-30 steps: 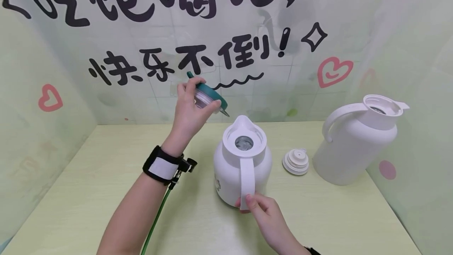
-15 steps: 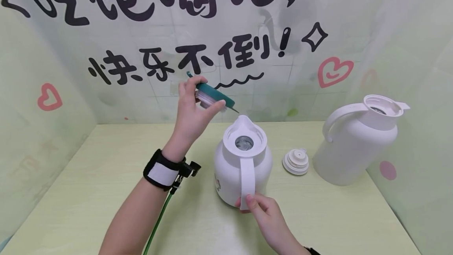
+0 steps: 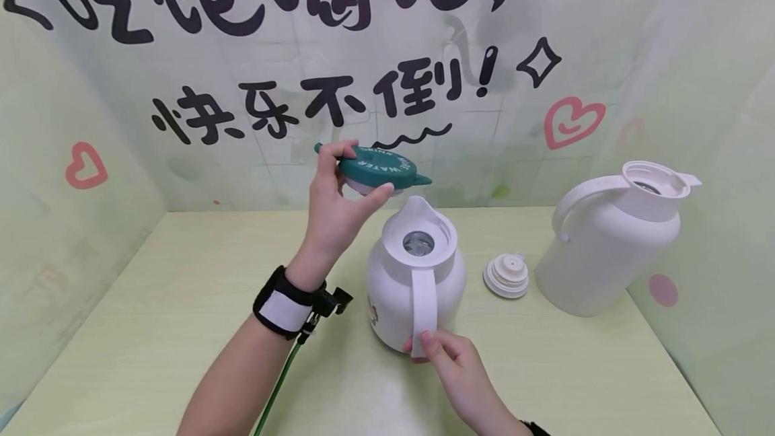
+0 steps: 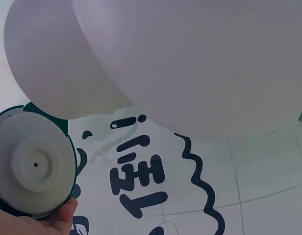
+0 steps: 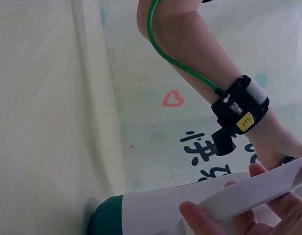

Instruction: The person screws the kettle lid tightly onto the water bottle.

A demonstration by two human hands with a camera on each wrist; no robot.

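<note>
My left hand (image 3: pixel 336 210) pinches a green lid (image 3: pixel 383 170) with white lettering, raised just behind and left of a white thermos jug (image 3: pixel 390 295). The lid lies nearly level; its pale underside shows in the left wrist view, with a small hole in the centre. Lidless, the jug stands upright on the table, its silvery mouth facing up and its spout pointing away. My right hand (image 3: pixel 463 379) grips the lower end of the jug's handle (image 3: pixel 424 295). In the right wrist view the fingers wrap that handle, and the jug's green base (image 5: pixel 108 218) shows.
Right of the jug, a white stepped stopper (image 3: pixel 506 276) lies on the pale table (image 3: pixel 181 301). Beyond it stands a taller white jug (image 3: pixel 593 261), also without a lid, beside the right wall. A lettered wall (image 3: pixel 272 173) closes off the back.
The left hand has turned the lid from steeply tilted to nearly level, so its lettered top shows, and brought it slightly right. The right hand and jug have barely moved.
</note>
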